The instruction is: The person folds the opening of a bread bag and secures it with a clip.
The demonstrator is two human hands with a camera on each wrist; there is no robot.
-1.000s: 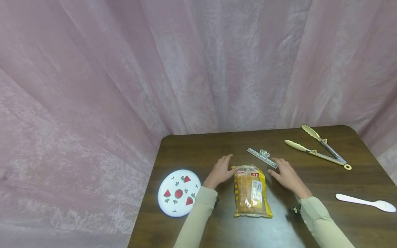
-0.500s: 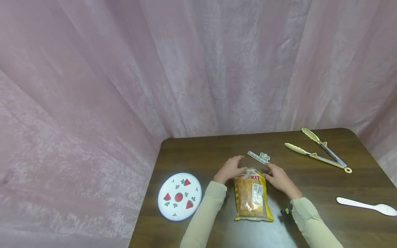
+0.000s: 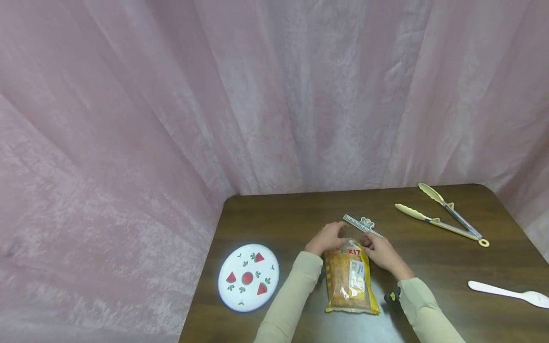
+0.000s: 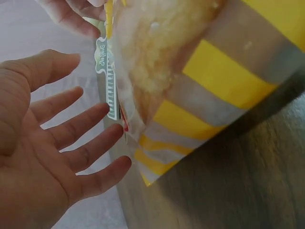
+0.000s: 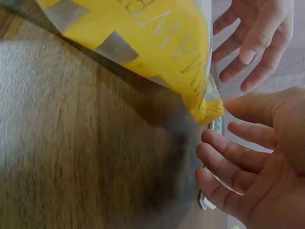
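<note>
Flanking the bread bag (image 3: 346, 280), my left hand (image 3: 328, 239) spread wide, my right hand (image 3: 380, 251) narrower.
It lies on the table (image 3: 291, 212), left at its eleven o'clock, right at one; the clip (image 3: 362, 226) is just beyond its twelve, the plate (image 3: 248, 278) at its nine.

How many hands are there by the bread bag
2: the left hand by the far left corner of the bread bag, the right hand by its far right corner. No others show.
</note>
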